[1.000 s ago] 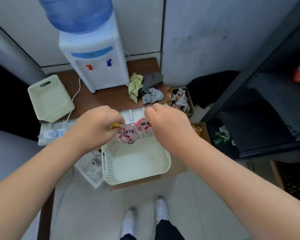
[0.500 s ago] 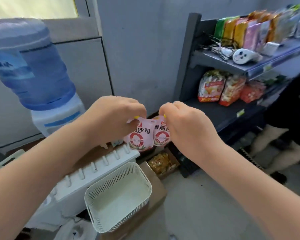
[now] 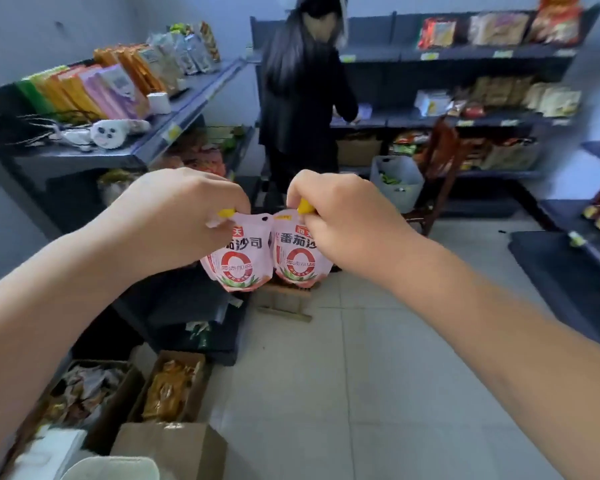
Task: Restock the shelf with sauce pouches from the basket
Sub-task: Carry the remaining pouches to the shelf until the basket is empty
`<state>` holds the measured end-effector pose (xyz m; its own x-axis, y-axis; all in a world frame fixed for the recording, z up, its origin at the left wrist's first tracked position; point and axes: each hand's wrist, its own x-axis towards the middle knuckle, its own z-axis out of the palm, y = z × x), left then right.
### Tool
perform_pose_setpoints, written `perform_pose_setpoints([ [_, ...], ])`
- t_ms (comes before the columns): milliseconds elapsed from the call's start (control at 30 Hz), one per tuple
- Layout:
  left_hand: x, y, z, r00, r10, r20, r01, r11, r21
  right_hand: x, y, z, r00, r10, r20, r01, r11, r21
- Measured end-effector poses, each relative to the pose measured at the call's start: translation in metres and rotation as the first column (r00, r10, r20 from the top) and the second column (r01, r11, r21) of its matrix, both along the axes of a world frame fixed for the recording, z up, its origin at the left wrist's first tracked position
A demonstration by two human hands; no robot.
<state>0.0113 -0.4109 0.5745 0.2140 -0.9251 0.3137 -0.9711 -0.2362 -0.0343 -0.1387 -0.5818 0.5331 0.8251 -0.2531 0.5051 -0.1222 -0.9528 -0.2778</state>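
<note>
Carrying step: left hand (image 3: 174,220) pinches left pouch (image 3: 238,259) by its top, right hand (image 3: 343,223) pinches right pouch (image 3: 298,259); both hang side by side in mid-air. Next, likely: find a shelf (image 3: 146,147) gap and stand them in.

The upper shelf (image 3: 201,85) of the dark grey unit on the left carries a row of upright coloured packets (image 3: 94,88), a white roll (image 3: 158,102) and a white toy with a face (image 3: 111,134). The rear shelving (image 3: 378,57) carries snack bags (image 3: 492,27) on several levels. The tiled floor (image 3: 378,375) carries open cardboard boxes (image 3: 170,386), a wooden chair (image 3: 439,164) and a pale plastic bin (image 3: 397,183).
</note>
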Motion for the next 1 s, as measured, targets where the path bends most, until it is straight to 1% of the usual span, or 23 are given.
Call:
perform_pose_setpoints([
  [133, -0.054, -0.117, -0.004, 0.980, -0.195, -0.042, 0.195, 0.981, -0.008, -0.091, -0.081, 0.005, 0.971, -0.239, -0.023, 0.240, 0.971, 0.019],
  [233, -0.106, -0.202, -0.005, 0.929, -0.360, -0.084, 0.358, 0.933, -0.045, -0.166, -0.139, 0.013, 0.924, -0.380, -0.043, 0.381, 0.925, 0.013],
  [367, -0.175, -0.312, -0.005, 0.820, -0.568, -0.068, 0.565, 0.823, -0.053, -0.264, -0.206, 0.027, 0.838, -0.538, -0.091, 0.541, 0.841, 0.012],
  [500, -0.251, -0.410, -0.002, 0.666, -0.744, -0.048, 0.738, 0.667, -0.097, -0.349, -0.264, 0.034, 0.749, -0.655, -0.102, 0.659, 0.752, 0.011],
  [633, -0.323, -0.505, -0.003, 0.553, -0.828, -0.095, 0.820, 0.561, -0.112, -0.422, -0.317, 0.031, 0.639, -0.764, -0.089, 0.768, 0.640, 0.021],
  [733, -0.373, -0.574, -0.009, 0.475, -0.874, -0.102, 0.872, 0.483, -0.076, -0.467, -0.355, 0.027, 0.560, -0.823, -0.093, 0.829, 0.558, 0.050],
  [867, -0.431, -0.662, -0.014, 0.340, -0.935, -0.103, 0.935, 0.347, -0.067, -0.516, -0.407, 0.023, 0.464, -0.879, -0.108, 0.885, 0.456, 0.091],
  [1000, -0.479, -0.754, -0.011, 0.215, -0.970, -0.110, 0.974, 0.221, -0.043, -0.551, -0.461, 0.026, 0.359, -0.925, -0.128, 0.933, 0.351, 0.080],
])
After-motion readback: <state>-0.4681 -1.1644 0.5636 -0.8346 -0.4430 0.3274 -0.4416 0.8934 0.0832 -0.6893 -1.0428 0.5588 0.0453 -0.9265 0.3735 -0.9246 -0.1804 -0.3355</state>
